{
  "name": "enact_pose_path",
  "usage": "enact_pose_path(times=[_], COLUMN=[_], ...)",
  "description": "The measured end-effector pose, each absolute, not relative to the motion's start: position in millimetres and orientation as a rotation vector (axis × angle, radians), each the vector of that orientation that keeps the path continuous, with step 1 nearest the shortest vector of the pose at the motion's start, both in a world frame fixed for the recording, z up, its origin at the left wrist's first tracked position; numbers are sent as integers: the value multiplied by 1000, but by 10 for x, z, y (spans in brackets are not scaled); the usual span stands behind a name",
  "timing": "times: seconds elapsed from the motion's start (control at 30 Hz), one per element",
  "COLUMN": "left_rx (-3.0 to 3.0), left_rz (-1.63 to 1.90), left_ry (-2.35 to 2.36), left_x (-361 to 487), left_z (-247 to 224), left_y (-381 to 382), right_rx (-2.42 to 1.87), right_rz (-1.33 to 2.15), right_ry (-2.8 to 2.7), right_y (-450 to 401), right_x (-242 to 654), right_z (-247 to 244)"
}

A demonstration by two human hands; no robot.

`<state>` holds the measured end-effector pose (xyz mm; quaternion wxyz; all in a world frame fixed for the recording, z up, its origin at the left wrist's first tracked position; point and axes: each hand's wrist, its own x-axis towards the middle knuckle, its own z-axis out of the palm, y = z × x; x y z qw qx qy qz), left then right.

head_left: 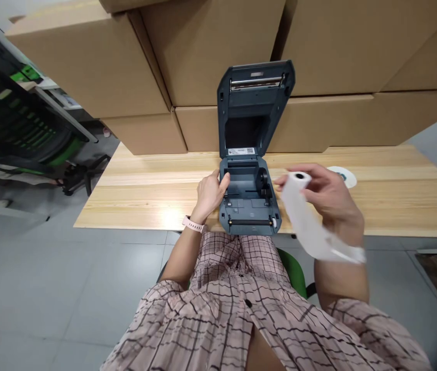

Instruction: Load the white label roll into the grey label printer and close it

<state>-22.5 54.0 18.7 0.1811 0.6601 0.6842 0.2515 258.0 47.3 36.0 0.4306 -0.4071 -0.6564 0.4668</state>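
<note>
A dark grey label printer [246, 212] stands on the wooden table with its lid [250, 111] tilted up and its inner bay exposed. My left hand [211, 192] grips the printer's left edge, the thumb over the rim and the other fingers mostly hidden along its side. To the right of the printer, my right hand [329, 191] holds a white paper roll [297, 202] between thumb and fingers. The roll's end with its dark core hole faces up. A loose strip of paper hangs from it toward my right wrist, slightly blurred. No roll shows in the bay.
Large cardboard boxes [211, 51] are stacked along the table's back edge, behind the raised lid. A white disc [345, 176] lies on the wooden table [137, 193], beyond my right hand. An office chair [17, 116] stands off to the left.
</note>
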Motion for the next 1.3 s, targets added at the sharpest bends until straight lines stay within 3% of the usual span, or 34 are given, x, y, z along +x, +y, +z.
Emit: enact_pose_path(times=[0.17,0.33,0.6,1.07,1.3], left_rx=[1809,1672,1520,1426,1408], left_rz=[737,828,982,1131,1176], left_ry=[1936,1927,1742,1661,1663], left_x=[-212,-202,-228,-179,-150], left_z=[194,166,14,-37,-41], left_y=[528,529,596,618,627], right_rx=[-956,-1087,-1041,-1139,-985], right_rz=[717,426,296,259,238], right_ry=[-2613,-2993,-3035,-2618,-2446], right_y=[942,1123,1042,196,133], right_x=[1914,1566,1632,1797,1833], right_z=[673,511,447,290,143])
